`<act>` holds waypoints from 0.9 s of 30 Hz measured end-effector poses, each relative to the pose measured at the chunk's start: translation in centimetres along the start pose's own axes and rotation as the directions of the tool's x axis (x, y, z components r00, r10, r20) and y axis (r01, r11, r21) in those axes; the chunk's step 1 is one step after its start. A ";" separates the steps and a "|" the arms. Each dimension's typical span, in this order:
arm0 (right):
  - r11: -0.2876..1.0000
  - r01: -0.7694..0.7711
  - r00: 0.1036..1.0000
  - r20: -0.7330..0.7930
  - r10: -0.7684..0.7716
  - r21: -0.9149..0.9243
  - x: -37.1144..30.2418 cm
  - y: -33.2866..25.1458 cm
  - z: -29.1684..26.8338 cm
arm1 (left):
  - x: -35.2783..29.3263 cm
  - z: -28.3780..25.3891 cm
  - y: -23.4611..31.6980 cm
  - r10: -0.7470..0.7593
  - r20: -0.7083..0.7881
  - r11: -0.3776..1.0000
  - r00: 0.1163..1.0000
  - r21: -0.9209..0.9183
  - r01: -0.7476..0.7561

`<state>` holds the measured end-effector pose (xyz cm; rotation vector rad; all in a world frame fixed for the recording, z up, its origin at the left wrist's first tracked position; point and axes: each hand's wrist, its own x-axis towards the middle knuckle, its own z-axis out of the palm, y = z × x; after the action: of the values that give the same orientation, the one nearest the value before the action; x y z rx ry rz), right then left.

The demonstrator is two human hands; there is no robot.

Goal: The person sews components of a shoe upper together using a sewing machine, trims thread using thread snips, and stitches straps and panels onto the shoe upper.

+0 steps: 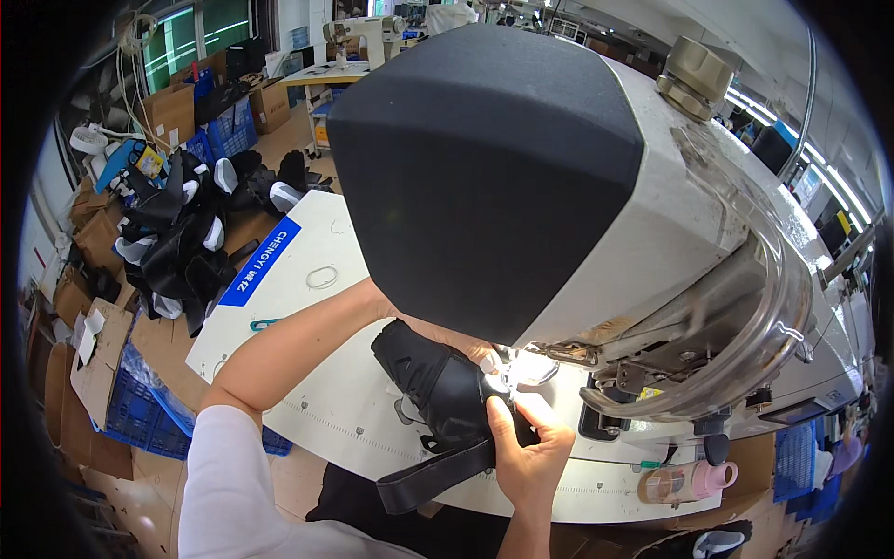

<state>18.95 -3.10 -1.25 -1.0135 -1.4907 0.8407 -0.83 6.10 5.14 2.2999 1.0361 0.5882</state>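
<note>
A black shoe upper [433,387] with a long black strap [438,477] hanging off it lies under the lit needle area of a large sewing machine [494,186]. My left hand [456,339] reaches round the upper's far side, its fingertips on the upper's edge beside the bright light; the machine head hides part of this hand. From the near side, my right hand [533,440] pinches the same edge between thumb and fingers. Glare and the fingers hide the exact stitching spot.
Thread [322,277] and a small teal tool [264,324] lie on the white table [307,373]. At its right edge lies a pink-capped bottle [684,483]. A pile of black shoe uppers [186,224] stands left, near a blue crate [140,415] and cardboard boxes [170,114].
</note>
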 end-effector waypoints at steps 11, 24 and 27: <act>0.990 -0.099 0.995 0.023 0.097 0.102 0.6 -0.4 -0.3 | -0.8 -0.1 0.8 0.046 -0.094 0.998 0.995 0.052 -0.041; 0.974 -0.192 0.973 0.106 0.205 -0.121 2.5 3.9 -5.1 | -5.0 3.8 4.9 -0.007 -0.456 0.981 0.890 0.172 0.095; 0.982 -0.148 0.958 0.229 0.171 -0.113 4.5 6.3 -7.5 | -6.7 8.6 7.1 0.184 -0.585 0.924 0.789 0.377 0.064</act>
<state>27.13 3.37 -4.13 -1.1467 -1.6798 1.0447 3.92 -5.57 2.07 2.5389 1.4819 1.3350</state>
